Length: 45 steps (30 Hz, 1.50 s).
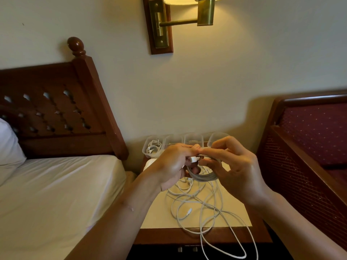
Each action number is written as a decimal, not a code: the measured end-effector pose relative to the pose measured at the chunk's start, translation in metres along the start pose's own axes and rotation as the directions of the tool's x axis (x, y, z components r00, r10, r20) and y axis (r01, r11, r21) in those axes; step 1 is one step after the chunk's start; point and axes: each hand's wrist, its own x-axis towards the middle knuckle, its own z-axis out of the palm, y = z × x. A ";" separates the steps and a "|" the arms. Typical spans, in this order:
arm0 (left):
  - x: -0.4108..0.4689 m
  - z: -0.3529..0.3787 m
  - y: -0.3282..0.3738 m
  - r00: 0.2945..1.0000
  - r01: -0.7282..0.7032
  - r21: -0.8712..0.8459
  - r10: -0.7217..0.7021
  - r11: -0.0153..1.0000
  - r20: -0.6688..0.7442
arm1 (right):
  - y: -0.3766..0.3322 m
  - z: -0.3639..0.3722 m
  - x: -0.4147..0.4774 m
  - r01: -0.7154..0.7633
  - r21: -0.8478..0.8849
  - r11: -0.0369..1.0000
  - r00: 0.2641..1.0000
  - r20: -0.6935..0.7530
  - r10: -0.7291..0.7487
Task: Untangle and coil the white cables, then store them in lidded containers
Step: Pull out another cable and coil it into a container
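Observation:
My left hand [171,166] grips a coiled white cable [203,176] above the nightstand, its fingers curled round the coil. My right hand [232,166] pinches the cable's white plug end [193,159] against the coil, thumb and forefinger together. Below the hands a tangle of loose white cables [199,205] lies on the nightstand top, with one loop [242,254] hanging over the front edge. A row of clear plastic containers stands at the back by the wall; the leftmost container [145,150] holds a coiled white cable [154,146], the others [193,138] are partly hidden by my hands.
The wooden nightstand [234,221] has a pale top and sits between a bed [56,184] with a carved headboard on the left and a red upholstered chair [309,139] on the right. A brass wall lamp [187,17] hangs above.

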 end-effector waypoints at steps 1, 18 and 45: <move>0.000 0.001 0.000 1.000 0.010 0.011 -0.010 1.000 -0.002 | 0.002 0.001 -0.001 0.028 -0.035 0.999 1.000 -0.001 -0.028; 0.003 0.018 -0.008 0.960 -0.218 0.260 0.255 0.941 -0.118 | -0.018 0.009 0.001 -0.388 0.439 0.810 0.855 -0.157 0.495; 0.000 -0.006 -0.019 0.971 -0.234 0.093 0.237 0.968 -0.023 | 0.007 -0.003 0.004 -0.191 -0.125 0.974 0.950 0.228 0.215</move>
